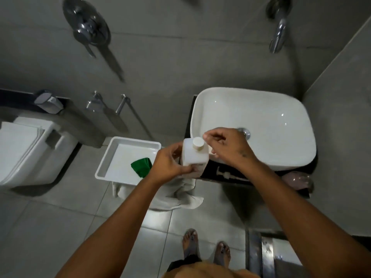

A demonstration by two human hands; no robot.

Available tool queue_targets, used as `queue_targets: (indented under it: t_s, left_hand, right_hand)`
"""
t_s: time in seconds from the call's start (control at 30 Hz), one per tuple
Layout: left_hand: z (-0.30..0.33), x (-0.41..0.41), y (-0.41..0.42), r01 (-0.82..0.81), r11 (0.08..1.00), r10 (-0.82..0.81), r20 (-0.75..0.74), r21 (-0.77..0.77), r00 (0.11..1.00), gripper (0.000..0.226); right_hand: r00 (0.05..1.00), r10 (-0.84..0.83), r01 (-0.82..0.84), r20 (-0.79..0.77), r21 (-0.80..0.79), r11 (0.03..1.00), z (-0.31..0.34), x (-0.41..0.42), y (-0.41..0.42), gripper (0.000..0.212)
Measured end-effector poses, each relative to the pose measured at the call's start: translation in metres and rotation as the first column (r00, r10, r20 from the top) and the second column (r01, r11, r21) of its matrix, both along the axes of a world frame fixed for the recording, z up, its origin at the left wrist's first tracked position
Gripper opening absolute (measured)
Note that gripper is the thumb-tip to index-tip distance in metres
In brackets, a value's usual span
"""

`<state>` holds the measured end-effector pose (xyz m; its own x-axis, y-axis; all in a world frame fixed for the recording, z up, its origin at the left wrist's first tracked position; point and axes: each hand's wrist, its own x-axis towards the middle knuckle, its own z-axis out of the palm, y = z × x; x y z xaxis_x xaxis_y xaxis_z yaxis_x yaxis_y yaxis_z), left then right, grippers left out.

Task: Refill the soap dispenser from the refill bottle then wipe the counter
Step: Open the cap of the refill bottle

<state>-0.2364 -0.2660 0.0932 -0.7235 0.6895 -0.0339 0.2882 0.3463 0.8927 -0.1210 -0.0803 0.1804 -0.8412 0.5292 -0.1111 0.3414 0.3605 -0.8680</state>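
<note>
We hold a white bottle [194, 157] upright in our left hand [168, 163], fingers wrapped around its lower body, just over the front left edge of the dark worktop [210, 169] beside the basin [261, 125]. Its round cap [198, 143] is on. Our right hand [226, 146] hovers just right of the cap, fingers loosely curled and pinched together near the tips; we cannot tell whether it holds anything small, and it does not grip the cap. A white pump head [226, 175] lies on its side on the worktop below our right wrist, apart from any bottle, which suggests the dispenser is already opened. We cannot tell whether the bottle in hand is the refill or the dispenser itself, since only 1 bottle shows clearly. We judge the task to be early or midway: the pump is off, and either the pour is about to start or the cap is being dealt with around it. Left of the worktop, a white tray [104, 167] holds a green cloth [141, 167], lying untouched, so the wiping is not yet done. Refitting the pump is also left.
</note>
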Motion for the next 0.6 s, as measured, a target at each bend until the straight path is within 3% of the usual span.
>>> queue_targets:
  t_s: [0.1, 0.17, 0.23, 0.33, 0.37, 0.43, 0.5, 0.6]
  left_hand:
    - [0.038, 0.010, 0.014, 0.040, 0.997, -0.039, -0.009, 0.060, 0.999, 0.065]
    - [0.058, 0.013, 0.023, 0.038, 0.995, -0.038, 0.000, 0.097, 0.999, 0.069]
    - [0.076, 0.014, 0.031, 0.045, 0.991, -0.044, -0.017, 0.124, 0.999, 0.071]
    - [0.095, 0.016, 0.042, 0.064, 0.986, -0.058, -0.048, 0.151, 0.997, 0.071]
    - [0.099, 0.017, 0.045, 0.064, 0.986, -0.057, -0.050, 0.156, 0.997, 0.071]
    - [0.104, 0.018, 0.050, 0.066, 0.982, -0.057, -0.053, 0.177, 0.997, 0.069]
    - [0.109, 0.021, 0.053, 0.066, 0.976, -0.057, -0.051, 0.210, 0.997, 0.066]
    - [0.115, 0.028, 0.055, 0.084, 0.972, -0.072, -0.060, 0.219, 0.996, 0.066]
  right_hand:
    - [0.983, 0.125, -0.171, 0.138, 0.403, 0.899, 0.060, -0.010, 0.008, 0.057]
    - [0.948, 0.181, -0.302, 0.263, 0.553, 0.776, 0.088, -0.016, 0.012, 0.055]
    - [0.915, 0.257, -0.401, 0.310, 0.642, 0.654, 0.110, -0.016, 0.019, 0.047]
    - [0.822, 0.430, -0.564, 0.372, 0.631, 0.533, 0.138, -0.008, 0.032, 0.011]
    - [0.788, 0.466, -0.608, 0.401, 0.623, 0.492, 0.145, -0.005, 0.036, 0.025]
    - [0.786, 0.464, -0.613, 0.409, 0.619, 0.492, 0.154, 0.003, 0.041, 0.043]
    - [0.860, 0.378, -0.508, 0.343, 0.656, 0.559, 0.162, 0.005, 0.044, 0.063]
    - [0.902, 0.304, -0.429, 0.307, 0.722, 0.542, 0.168, 0.003, 0.046, 0.054]
